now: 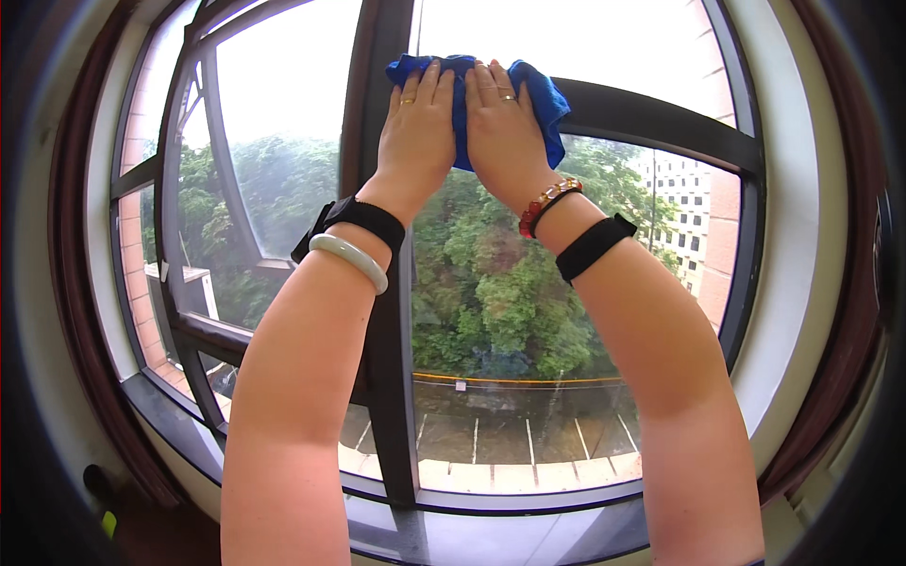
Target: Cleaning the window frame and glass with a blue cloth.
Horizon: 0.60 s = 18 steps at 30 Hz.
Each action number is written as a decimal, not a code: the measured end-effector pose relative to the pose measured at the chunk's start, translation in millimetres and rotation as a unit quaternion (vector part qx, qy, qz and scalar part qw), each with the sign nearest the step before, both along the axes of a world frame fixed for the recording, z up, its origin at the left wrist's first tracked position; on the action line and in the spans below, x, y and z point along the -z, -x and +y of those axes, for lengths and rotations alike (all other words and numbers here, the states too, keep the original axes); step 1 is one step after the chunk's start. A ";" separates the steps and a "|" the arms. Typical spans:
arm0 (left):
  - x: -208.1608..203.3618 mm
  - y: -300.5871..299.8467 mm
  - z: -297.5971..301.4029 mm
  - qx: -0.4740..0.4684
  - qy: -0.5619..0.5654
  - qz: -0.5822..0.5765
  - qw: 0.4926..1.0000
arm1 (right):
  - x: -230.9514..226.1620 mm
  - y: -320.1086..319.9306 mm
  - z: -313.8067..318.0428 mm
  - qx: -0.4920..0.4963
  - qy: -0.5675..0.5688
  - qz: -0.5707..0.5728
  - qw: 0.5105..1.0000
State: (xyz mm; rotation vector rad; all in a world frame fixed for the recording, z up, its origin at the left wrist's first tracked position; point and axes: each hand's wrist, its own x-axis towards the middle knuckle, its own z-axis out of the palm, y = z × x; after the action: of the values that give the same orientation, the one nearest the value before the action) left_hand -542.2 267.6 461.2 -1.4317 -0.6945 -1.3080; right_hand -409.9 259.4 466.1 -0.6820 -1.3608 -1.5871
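Note:
A bunched blue cloth (543, 99) is held up at the window, against the dark crossbar (651, 118) near where it meets the upright post. My left hand (417, 141) is closed on the cloth's left part, fingers pointing up and close together. Beside it, my right hand (508, 132) holds the right part, with cloth sticking out past its outer side. The thumbs and the palms are hidden from view. A pale bangle and a black band circle my left wrist; a beaded bracelet and a black band are on my right.
On the left, a dark-framed window sash (175, 236) stands tilted open. A large glass pane (510, 283) lies below the crossbar, with trees and a paved yard outside. The window sill (491, 538) runs along the bottom. Dark brown trim (830, 377) curves along the right side.

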 end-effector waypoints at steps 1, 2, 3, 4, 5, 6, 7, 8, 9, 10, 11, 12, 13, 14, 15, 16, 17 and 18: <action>0.1 10.4 0.9 -0.003 0.004 -0.005 1.000 | 0.0 10.4 1.6 -0.001 0.006 -0.005 1.000; 0.0 19.0 2.1 -0.008 0.004 -0.009 1.000 | -0.2 20.2 3.1 -0.006 0.006 -0.008 1.000; -0.2 26.8 3.5 -0.014 0.006 -0.020 1.000 | -0.5 29.4 4.5 -0.003 0.012 -0.012 1.000; -1.2 33.3 3.8 -0.020 0.007 -0.032 0.999 | -1.4 37.5 5.2 0.001 0.018 -0.016 1.000; -4.1 38.4 4.1 -0.026 0.003 -0.031 0.999 | -3.6 43.9 5.4 -0.002 0.017 -0.019 1.000; -7.9 40.7 4.7 -0.028 0.002 -0.034 0.999 | -7.0 48.9 5.2 0.001 0.040 -0.013 0.999; -11.9 41.2 4.7 -0.038 -0.001 -0.034 0.999 | -10.4 52.9 5.0 0.005 0.064 -0.007 0.998; -16.5 42.1 4.3 -0.047 -0.005 -0.034 0.998 | -14.5 55.4 4.3 0.003 0.063 -0.010 0.998; -22.1 44.3 3.2 -0.072 -0.019 -0.036 0.997 | -19.1 56.7 3.1 -0.007 0.081 -0.015 0.997; -23.3 45.4 2.8 -0.072 -0.018 -0.037 0.997 | -20.3 57.2 1.9 -0.015 0.100 -0.019 0.995; -24.2 46.2 2.2 -0.058 -0.006 -0.042 0.997 | -20.6 57.5 0.6 0.003 0.098 -0.021 0.995; -24.2 46.4 1.2 -0.044 0.006 -0.047 0.998 | -19.6 57.2 -1.0 0.003 0.099 -0.021 0.995; -20.9 45.4 3.0 -0.042 0.011 -0.047 0.998 | -18.0 55.5 1.1 -0.021 0.092 -0.036 0.995; -15.3 44.2 4.6 -0.026 0.011 -0.059 0.998 | -16.4 53.5 3.0 -0.046 0.085 -0.051 0.994; -8.7 42.8 6.1 -0.010 0.011 -0.071 0.997 | -14.3 50.5 4.6 -0.044 0.090 -0.051 0.994; -1.7 41.9 7.2 -0.011 0.014 -0.071 0.997 | -10.6 47.1 2.5 -0.035 0.101 -0.075 0.991; 6.7 41.2 8.5 -0.011 0.002 -0.084 0.996 | -5.7 45.0 0.9 -0.027 0.111 -0.100 0.988; 16.3 41.1 9.8 -0.010 -0.010 -0.097 0.995 | 0.2 43.9 0.8 -0.029 0.114 -0.100 0.988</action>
State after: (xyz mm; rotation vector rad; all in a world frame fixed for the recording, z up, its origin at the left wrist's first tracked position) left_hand -583.3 277.4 444.9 -1.2891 -0.8195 -1.4468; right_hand -453.8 260.2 465.9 -0.6235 -1.7156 -1.4977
